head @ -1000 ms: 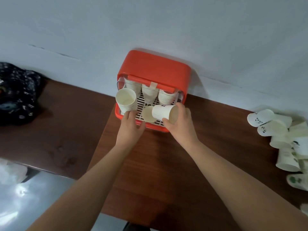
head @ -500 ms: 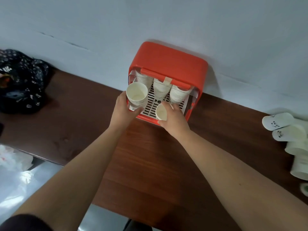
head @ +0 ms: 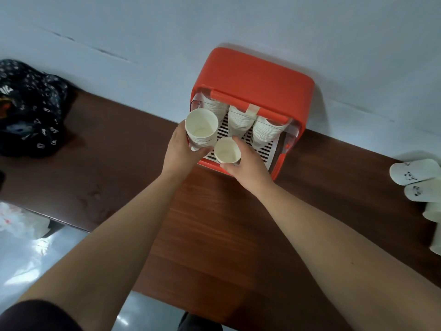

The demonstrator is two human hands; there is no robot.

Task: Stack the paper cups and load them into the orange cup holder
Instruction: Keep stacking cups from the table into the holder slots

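1. Gripping a cup stack from its left side, the left hand has its fingers and thumb curled round it. The stack's mouth faces the camera at the holder's front-left corner.
2. Right hand is curled round a paper cup, thumb on the near side and fingers over the far side. Can't tell if it is one cup or several nested. It sits just beside the held stack, over the tray front.
3. Orange cup holder stands on the table, back against the wall and open front toward the person. White slotted tray forms its floor.
4. Loaded stacks stand side by side under the orange top, narrow ends down. The leftmost is partly hidden by the held stack.
5. Table is dark brown wood with visible grain.
6. Loose cups lie on their sides at the right table edge, some with small panda prints.
7. Dark patterned bag sits far left on the table by the wall.
8. Wall is pale blue-grey with a thin crack line. Glossy grey floor shows lower left, with a white plastic bag on it.
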